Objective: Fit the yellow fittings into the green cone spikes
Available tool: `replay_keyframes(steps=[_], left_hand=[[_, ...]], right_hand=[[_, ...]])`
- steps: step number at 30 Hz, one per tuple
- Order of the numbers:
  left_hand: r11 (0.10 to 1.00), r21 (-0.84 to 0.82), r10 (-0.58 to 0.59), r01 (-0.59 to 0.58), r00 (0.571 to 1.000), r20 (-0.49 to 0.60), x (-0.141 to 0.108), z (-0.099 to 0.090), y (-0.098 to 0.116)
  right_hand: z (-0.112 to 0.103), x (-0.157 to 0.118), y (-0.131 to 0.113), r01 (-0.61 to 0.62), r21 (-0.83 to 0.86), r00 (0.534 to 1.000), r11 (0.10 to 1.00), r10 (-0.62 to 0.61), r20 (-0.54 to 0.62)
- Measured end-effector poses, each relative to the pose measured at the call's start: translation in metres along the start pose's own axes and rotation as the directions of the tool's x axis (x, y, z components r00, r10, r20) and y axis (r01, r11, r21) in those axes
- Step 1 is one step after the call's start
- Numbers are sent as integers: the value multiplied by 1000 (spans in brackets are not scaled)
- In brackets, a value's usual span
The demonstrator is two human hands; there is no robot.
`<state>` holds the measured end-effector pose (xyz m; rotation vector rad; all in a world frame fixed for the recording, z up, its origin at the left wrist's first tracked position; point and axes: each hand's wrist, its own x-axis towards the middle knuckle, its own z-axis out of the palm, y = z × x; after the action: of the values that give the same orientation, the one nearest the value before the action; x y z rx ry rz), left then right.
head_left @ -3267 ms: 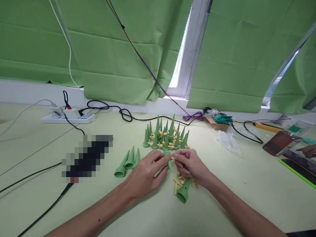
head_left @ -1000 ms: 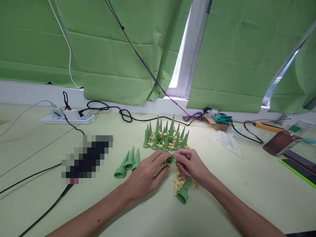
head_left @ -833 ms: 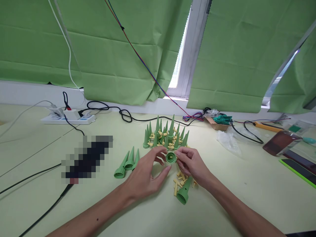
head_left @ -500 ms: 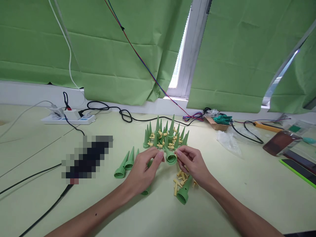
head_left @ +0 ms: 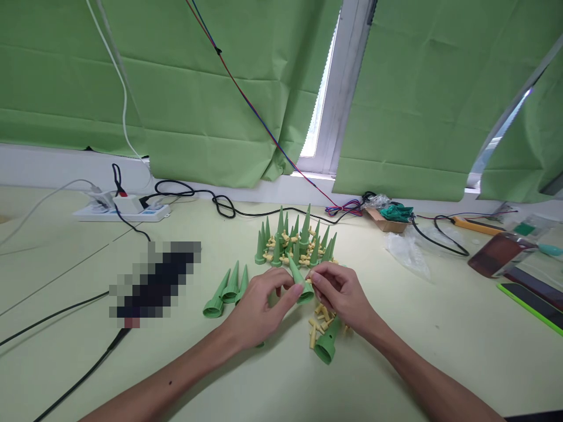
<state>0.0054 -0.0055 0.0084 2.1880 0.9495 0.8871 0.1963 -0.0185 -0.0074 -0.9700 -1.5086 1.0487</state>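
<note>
- Spreading over the whole lower half: a pale yellow-green tabletop (head_left: 417, 310), with basically everything else sitting on it.
- Green curtains (head_left: 206, 88) behind that, with a slanted gap showing some white window frame (head_left: 329, 94).
- White power strip (head_left: 149, 214) at the far left, plugs in it. The dark thing (head_left: 158, 281) in front of it is pixelated, so can't tell you what it is.
- Upright bunch of green spikes (head_left: 304, 234) mid-table, just past the hands, with yellow bits sticking out all through it.
- Brownish bottle (head_left: 499, 255) lying on its side over on the right, near a phone with a bright green edge (head_left: 534, 305).
- Left hand (head_left: 268, 299): thumb and fingers closed around one green plastic spike (head_left: 295, 272). That one's between the two hands, tip up and leaning left, wide end down.
- Right hand (head_left: 341, 287): fingertips pinching a tiny yellow fitting (head_left: 308, 281) right up against the spike's side. Can't tell how far in it is, fingers cover most of it.
- Three more spikes (head_left: 231, 290) left of the left hand, one partly hidden; another loose spike (head_left: 325, 349) lies below the right hand, open end facing me.
- Smallest stuff: loose yellow fittings (head_left: 313, 335) piled beside that last spike.
</note>
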Motion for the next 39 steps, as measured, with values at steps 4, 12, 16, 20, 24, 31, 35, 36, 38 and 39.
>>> replay_keyframes(steps=[4, 12, 16, 20, 24, 31, 35, 36, 38, 39], left_hand=[[999, 22, 27, -27, 1000, 2, -2, 0, 0], [990, 110, 87, -86, 996, -6, -2, 3, -4], [986, 129, 113, -111, 994, -7, -4, 3, -5], [979, 153, 143, -138, 989, -24, -5, 4, -7], [971, 171, 173, -165, 984, -33, -5, 5, -11], [945, 186, 277, -270, 961, -16, -5, 6, -17], [932, 211, 308, -296, 951, -27, -4, 7, -19], [928, 219, 317, -303, 948, -32, -4, 7, -20], [921, 234, 331, -313, 942, -45, -3, 7, -20], [918, 240, 336, -315, 941, -51, -3, 7, -21]], right_hand=[[-1, 0, 0, -1, -6, 1000, 1000, 1, 2], [-2, 0, 4, 1, -33, 1000, 999, -1, 10], [-2, 0, 4, 14, -42, 1000, 999, -14, 16], [-1, 0, 3, 1, -51, 1000, 999, 0, 14], [-1, 1, 3, -23, -44, 1000, 999, 24, 10], [-1, 2, 7, -54, 1, 998, 999, 54, 36], [-1, 2, 7, -73, 12, 997, 997, 72, 36], [0, 2, 7, -74, 7, 997, 997, 73, 35], [0, 3, 6, -73, -2, 997, 997, 73, 34], [0, 3, 5, -72, -2, 997, 997, 72, 32]])
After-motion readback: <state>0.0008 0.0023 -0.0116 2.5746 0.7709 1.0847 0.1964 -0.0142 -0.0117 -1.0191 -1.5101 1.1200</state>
